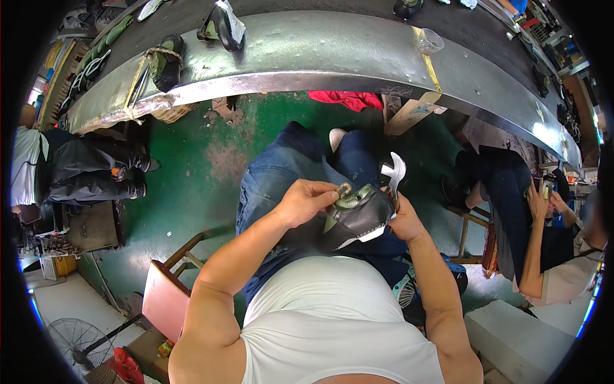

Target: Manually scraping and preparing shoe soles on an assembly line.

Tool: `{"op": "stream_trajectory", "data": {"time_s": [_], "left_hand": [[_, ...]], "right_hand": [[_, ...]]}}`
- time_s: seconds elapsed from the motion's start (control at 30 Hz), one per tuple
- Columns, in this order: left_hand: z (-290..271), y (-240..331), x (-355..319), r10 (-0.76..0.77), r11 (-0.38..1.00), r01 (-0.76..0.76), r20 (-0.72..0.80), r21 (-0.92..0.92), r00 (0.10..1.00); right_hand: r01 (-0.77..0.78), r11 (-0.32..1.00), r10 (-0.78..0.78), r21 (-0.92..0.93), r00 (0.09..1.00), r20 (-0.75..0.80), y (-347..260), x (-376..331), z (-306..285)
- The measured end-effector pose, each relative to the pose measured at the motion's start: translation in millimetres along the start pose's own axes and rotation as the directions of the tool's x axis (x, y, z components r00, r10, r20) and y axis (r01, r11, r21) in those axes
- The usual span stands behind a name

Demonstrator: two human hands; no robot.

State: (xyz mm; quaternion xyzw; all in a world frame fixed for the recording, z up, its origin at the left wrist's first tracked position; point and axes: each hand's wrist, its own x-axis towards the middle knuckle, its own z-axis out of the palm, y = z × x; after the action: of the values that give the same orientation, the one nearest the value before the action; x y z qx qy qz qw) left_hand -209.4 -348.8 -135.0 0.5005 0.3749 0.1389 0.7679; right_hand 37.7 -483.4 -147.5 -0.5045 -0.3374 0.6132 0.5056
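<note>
A black leather shoe upper (pixel 361 216) with a green lining rests over my lap, its toe to the right. Pale stitches run along its lower edge, and a white strip shows beneath. My left hand (pixel 308 203) pinches a small tan cord-like piece (pixel 345 189) at the green opening; its exact kind is unclear. Lasting pincers (pixel 394 170) with a bright curved metal head stand upright in my right hand (pixel 405 221), which is closed round them beside the toe. The tool's lower part is hidden by that hand and the shoe.
A metal-edged bench (pixel 307 54) curves across the far side, bearing black shoes (pixel 167 64) and a clear plastic cup (pixel 430 42). People sit at left and right. Near me are a wooden chair (pixel 165 297) and a wire fan (pixel 75 342). Red cloth (pixel 345 99) lies under the bench.
</note>
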Motion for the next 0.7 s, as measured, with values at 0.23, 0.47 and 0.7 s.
{"op": "stream_trajectory", "data": {"time_s": [0.23,0.47,0.7], "left_hand": [[-26,70,-17,-0.135,0.687,0.019,0.103,0.727,0.985],[-47,55,-73,-0.368,0.915,0.399,0.293,-0.052,0.882],[-43,32,-111,-0.209,0.649,0.490,0.483,-0.582,0.850]], "right_hand": [[0.037,0.972,-0.023,-0.233,0.998,0.066,-31,3,28],[0.161,0.944,-0.093,-0.288,0.967,0.235,-46,1,49],[0.026,0.910,0.082,-0.414,0.967,0.240,-44,-12,56]]}}
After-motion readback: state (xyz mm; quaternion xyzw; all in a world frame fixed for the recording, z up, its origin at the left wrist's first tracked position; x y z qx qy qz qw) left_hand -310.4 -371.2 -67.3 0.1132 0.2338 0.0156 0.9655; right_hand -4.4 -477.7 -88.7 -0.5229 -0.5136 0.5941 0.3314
